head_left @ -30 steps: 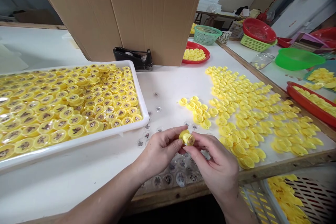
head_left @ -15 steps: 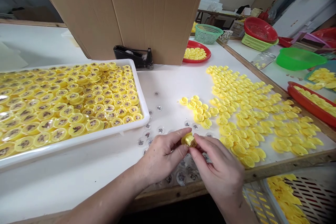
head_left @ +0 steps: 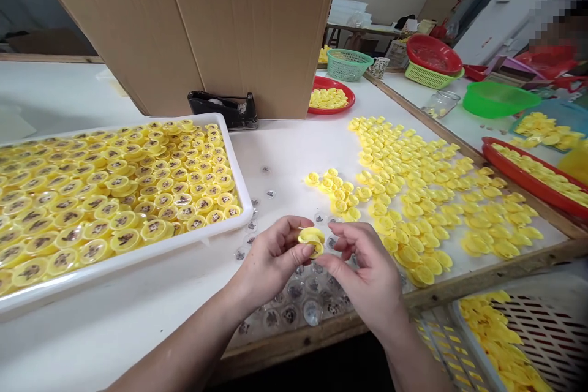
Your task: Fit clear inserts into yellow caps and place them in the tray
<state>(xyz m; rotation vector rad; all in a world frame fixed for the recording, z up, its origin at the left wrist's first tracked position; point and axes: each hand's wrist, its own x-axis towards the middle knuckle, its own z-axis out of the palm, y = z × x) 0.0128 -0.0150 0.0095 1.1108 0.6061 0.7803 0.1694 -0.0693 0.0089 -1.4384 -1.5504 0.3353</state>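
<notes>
My left hand (head_left: pixel 275 263) is closed, with a small round yellow plastic piece (head_left: pixel 311 237) between thumb and fingers. Just to its right is my right hand (head_left: pixel 367 269), thumb and forefinger spread apart and nothing gripped between them. The right thumb tip is very near the yellow piece; whether it touches, I cannot tell. Clear round discs with dark printed figures (head_left: pixel 288 313) lie on the table under and in front of both hands. Many loose yellow pieces (head_left: pixel 427 196) are spread to the right. A white tray (head_left: pixel 236 174) at left is packed with yellow pieces topped by printed discs.
Behind the tray stand a cardboard sheet (head_left: pixel 248 30) and a black tape dispenser (head_left: pixel 225 111). Red plates (head_left: pixel 348 100), a green basket (head_left: pixel 349 65) and a green basin (head_left: pixel 498 101) are farther back. A wooden edge (head_left: pixel 459 278) borders the table, above a crate (head_left: pixel 459 349) of yellow parts.
My right fingers have come off the yellow piece and spread apart. My left hand still holds the piece, now turned to show its rounded yellow rims. The camera view has shifted slightly.
</notes>
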